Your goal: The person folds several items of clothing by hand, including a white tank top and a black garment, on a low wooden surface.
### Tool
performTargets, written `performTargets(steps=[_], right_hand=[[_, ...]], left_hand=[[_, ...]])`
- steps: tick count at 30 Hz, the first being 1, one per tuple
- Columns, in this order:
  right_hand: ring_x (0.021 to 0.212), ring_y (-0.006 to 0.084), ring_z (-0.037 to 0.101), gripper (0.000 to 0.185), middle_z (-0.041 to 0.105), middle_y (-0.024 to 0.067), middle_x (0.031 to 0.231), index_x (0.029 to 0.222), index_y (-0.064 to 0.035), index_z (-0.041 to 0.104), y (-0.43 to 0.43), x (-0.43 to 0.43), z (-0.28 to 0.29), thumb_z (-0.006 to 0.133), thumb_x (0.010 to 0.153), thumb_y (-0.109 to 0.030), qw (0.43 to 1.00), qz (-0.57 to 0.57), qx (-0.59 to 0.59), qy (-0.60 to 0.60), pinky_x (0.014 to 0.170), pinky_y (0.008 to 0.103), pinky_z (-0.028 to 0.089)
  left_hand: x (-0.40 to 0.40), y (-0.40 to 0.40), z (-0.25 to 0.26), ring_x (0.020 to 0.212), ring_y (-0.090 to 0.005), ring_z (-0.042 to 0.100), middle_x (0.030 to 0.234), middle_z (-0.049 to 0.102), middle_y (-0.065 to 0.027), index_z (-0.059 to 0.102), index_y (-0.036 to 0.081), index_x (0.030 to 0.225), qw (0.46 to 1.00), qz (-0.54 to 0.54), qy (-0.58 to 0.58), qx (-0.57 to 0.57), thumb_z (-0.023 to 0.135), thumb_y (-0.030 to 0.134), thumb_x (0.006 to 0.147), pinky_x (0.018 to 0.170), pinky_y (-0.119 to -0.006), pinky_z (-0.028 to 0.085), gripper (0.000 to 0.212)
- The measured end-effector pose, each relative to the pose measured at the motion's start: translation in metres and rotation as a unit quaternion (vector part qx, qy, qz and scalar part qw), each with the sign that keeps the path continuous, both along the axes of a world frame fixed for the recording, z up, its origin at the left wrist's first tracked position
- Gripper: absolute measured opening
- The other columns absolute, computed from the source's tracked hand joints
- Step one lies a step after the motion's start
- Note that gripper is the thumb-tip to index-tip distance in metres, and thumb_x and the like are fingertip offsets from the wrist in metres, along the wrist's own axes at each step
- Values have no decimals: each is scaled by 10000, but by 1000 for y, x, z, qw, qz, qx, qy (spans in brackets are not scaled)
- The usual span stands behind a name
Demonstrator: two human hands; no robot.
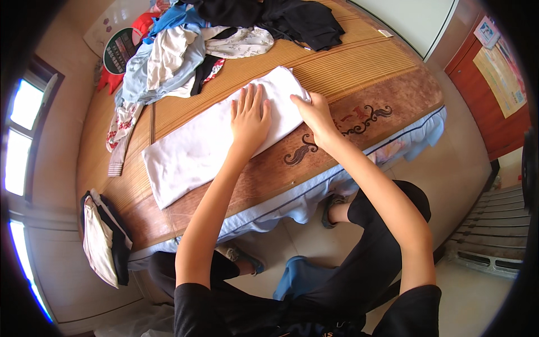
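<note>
A white cloth garment [193, 147], folded into a long strip, lies slantwise on the bamboo mat [362, 54] that covers the bed. My left hand [250, 113] rests flat on its upper face, fingers spread, right of the strip's middle. At the strip's right end, my right hand [313, 111] grips the edge, with the thumb on top and the other fingers mostly hidden behind the hand and cloth.
A loose heap of clothes [168, 59] lies at the far left, beside black garments [303, 21]. Folded clothes [103, 236] sit at the bed's near left corner. A round hand fan [120, 50] lies by the heap. A blue stool [303, 276] is below me.
</note>
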State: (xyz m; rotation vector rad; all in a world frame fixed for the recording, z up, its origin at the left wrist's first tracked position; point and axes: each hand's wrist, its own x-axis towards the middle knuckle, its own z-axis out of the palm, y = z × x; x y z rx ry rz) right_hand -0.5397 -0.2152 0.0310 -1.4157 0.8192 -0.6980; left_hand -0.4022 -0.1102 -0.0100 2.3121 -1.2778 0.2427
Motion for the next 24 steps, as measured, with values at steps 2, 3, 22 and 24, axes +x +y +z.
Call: performTargets(steps=[2, 3, 22, 24], right_hand=[[647, 173, 553, 258, 577, 76, 686, 839, 38, 624, 4, 5, 4, 551, 985, -161, 999, -29, 38, 16, 634, 379, 441], [647, 173, 553, 258, 577, 76, 686, 839, 38, 624, 1, 10, -4, 551, 985, -161, 999, -29, 40, 12, 634, 379, 441], [1310, 334, 510, 397, 576, 236, 1341, 1267, 47, 573, 24, 40, -5, 537, 875, -7, 847, 162, -504, 41, 1128, 397, 392], [1311, 332, 510, 393, 578, 234, 1339, 1265, 46, 572, 27, 40, -4, 538, 878, -10, 844, 166, -509, 30, 1129, 397, 393]], left_hand=[[2, -5, 0, 1502, -287, 236, 1587, 346, -116, 395, 146, 1520, 1000, 12, -15, 10, 382, 382, 1022, 1223, -480, 129, 551], [3, -9, 0, 1503, -290, 233, 1587, 345, -121, 396, 141, 1519, 999, 19, -27, 15, 387, 373, 1019, 1223, -481, 127, 552], [7, 0, -14, 1388, -329, 407, 1412, 538, -155, 482, 20, 1408, 994, -51, -98, 8, 553, 380, 913, 1176, -548, 220, 616], [12, 2, -17, 1354, -313, 439, 1372, 571, -149, 501, 12, 1380, 995, -55, -78, 3, 566, 393, 900, 1181, -525, 224, 616]])
